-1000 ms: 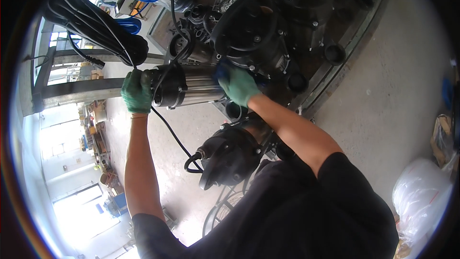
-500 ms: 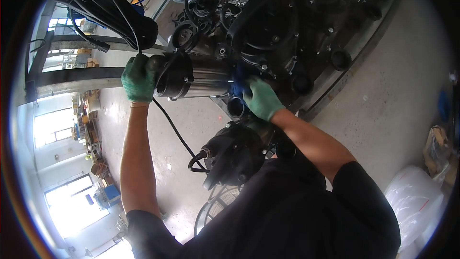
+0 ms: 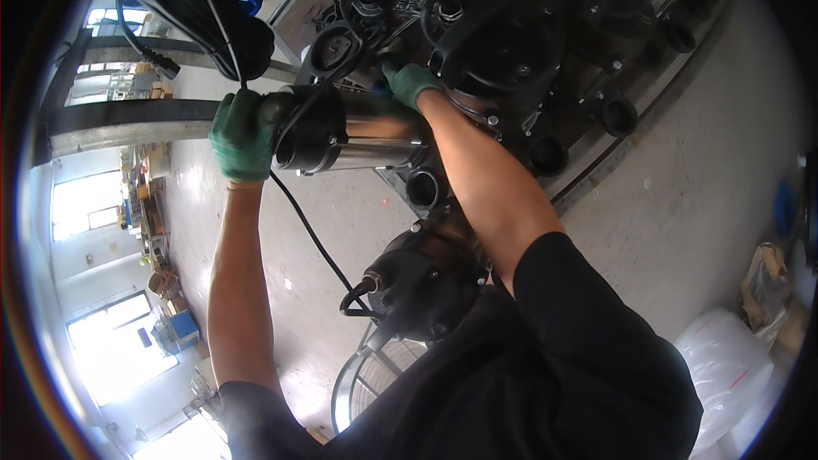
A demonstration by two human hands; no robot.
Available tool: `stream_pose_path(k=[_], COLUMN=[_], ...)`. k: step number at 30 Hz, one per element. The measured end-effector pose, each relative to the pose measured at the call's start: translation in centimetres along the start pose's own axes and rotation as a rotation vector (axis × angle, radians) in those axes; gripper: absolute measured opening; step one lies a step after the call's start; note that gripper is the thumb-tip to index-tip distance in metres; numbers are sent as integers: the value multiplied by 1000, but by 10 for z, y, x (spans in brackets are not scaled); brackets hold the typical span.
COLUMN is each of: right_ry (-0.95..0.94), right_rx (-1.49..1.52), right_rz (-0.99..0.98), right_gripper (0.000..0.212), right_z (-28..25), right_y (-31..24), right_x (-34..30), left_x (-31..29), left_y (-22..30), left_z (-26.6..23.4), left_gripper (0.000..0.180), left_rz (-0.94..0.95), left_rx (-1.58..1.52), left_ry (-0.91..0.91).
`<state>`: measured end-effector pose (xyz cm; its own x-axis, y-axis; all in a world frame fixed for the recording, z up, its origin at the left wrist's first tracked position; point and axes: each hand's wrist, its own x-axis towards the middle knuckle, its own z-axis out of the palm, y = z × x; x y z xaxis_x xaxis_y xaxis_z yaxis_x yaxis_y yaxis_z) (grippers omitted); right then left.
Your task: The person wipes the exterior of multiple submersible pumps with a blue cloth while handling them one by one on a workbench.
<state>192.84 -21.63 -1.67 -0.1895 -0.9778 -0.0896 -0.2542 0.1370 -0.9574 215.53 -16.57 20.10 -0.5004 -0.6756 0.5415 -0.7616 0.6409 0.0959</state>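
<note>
A pump [image 3: 388,143] with a shiny steel body and black end lies on its side before me. My left hand [image 3: 243,136], in a green glove, is closed at the pump's black left end, where the fingers wrap a part they mostly hide. A black cable passes behind this hand and hangs below it. My right hand [image 3: 412,85], also green-gloved, reaches over to the far side of the steel body. Its fingers are bent around a dark blue cloth, of which only a small patch shows.
Beyond stand several black pump housings [image 3: 503,68] and loose parts on a dark bench. Another black pump [image 3: 426,277] is close to my body, above a round fan guard [image 3: 362,379]. Coiled black cable [image 3: 204,25] hangs at upper left over a metal rail [image 3: 136,132]. Plastic-wrapped bundles [image 3: 724,366] lie at right.
My right hand has moved from the near right end of the steel body to its far side, up and to the left. My left hand stays at the black end.
</note>
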Motion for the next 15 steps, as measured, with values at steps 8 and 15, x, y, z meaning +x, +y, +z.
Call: stream_pose_path(k=[8, 15], right_ry=[-71, -210], right_rx=[-184, -189], right_rz=[34, 150], right_gripper=[70, 72], right_z=[-15, 0], right_y=[10, -7], right_x=[-76, -22], left_x=[-1, 7], left_y=[1, 3], left_z=[-6, -1], left_gripper=[45, 39], left_rz=[27, 72], left_rx=[59, 102], left_ry=[55, 81])
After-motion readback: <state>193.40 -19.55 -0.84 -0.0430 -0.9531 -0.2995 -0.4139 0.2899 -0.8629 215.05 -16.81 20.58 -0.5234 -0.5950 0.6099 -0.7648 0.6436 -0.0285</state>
